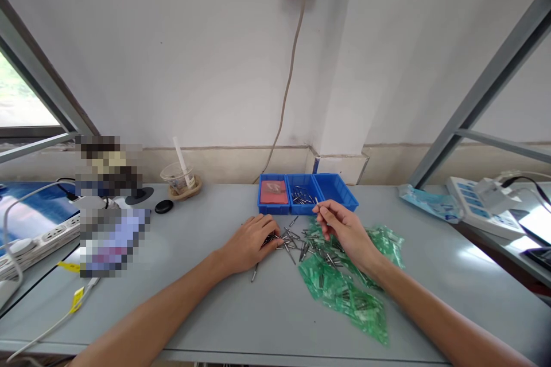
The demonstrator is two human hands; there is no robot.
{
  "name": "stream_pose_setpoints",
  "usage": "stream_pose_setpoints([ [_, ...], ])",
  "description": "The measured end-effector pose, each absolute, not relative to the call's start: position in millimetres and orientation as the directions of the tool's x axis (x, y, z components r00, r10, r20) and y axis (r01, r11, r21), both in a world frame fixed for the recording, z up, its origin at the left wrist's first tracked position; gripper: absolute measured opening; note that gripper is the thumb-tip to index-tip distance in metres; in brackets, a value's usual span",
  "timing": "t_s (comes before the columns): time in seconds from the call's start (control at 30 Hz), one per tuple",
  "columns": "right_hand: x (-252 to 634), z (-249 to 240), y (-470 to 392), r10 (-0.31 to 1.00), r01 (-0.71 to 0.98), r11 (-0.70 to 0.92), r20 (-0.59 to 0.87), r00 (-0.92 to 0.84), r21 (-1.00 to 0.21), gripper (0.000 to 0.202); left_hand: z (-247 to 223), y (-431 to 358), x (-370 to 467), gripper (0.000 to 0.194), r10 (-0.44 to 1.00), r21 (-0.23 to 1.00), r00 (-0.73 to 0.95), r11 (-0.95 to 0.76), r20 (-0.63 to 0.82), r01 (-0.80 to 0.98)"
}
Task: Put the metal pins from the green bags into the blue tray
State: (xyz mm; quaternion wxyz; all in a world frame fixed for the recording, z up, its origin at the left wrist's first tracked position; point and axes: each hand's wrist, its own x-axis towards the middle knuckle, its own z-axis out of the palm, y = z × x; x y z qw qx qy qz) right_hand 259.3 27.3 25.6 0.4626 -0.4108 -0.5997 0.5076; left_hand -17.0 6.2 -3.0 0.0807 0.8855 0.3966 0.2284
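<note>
My left hand (247, 243) rests on the grey table with its fingers curled over several small metal pins (271, 237), partly hidden beneath it. My right hand (344, 235), raised above a green plastic bag (344, 297), pinches one thin metal pin (317, 201) between thumb and fingertips. Between the hands lies a loose heap of similar pins (305, 248), some spilling over the green plastic. Just beyond stand three joined blue bins: the left bin (274, 209) holds a red flat piece, the middle bin (302, 210) holds pins, and the right bin (336, 188) shows a bare floor.
A clear cup with a straw (178, 175) and a black round object (164, 206) stand at the back left. White power strips (55, 234) lie far left, another (482, 206) far right near a blue packet (430, 202). A cable (289, 77) hangs down the wall.
</note>
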Motion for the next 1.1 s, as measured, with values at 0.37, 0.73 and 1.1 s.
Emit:
stream_pose_setpoints([
  [0.37, 260, 29, 25, 0.969, 0.006, 0.127, 0.123, -0.216, -0.992, 0.037, 16, -8, -20, 0.074, 0.720, 0.314, 0.648, -0.693, 0.249, 0.649],
  [0.73, 260, 29, 25, 0.970, 0.019, 0.134, 0.127, -0.209, -0.991, 0.040, 6, -4, -16, 0.048, 0.735, 0.286, 0.622, -0.678, 0.270, 0.677],
  [1.1, 261, 26, 28, 0.951, 0.183, 0.289, 0.260, -0.166, -0.940, 0.034, 2, 1, -18, 0.034, 0.716, 0.299, 0.628, -0.698, 0.304, 0.651],
])
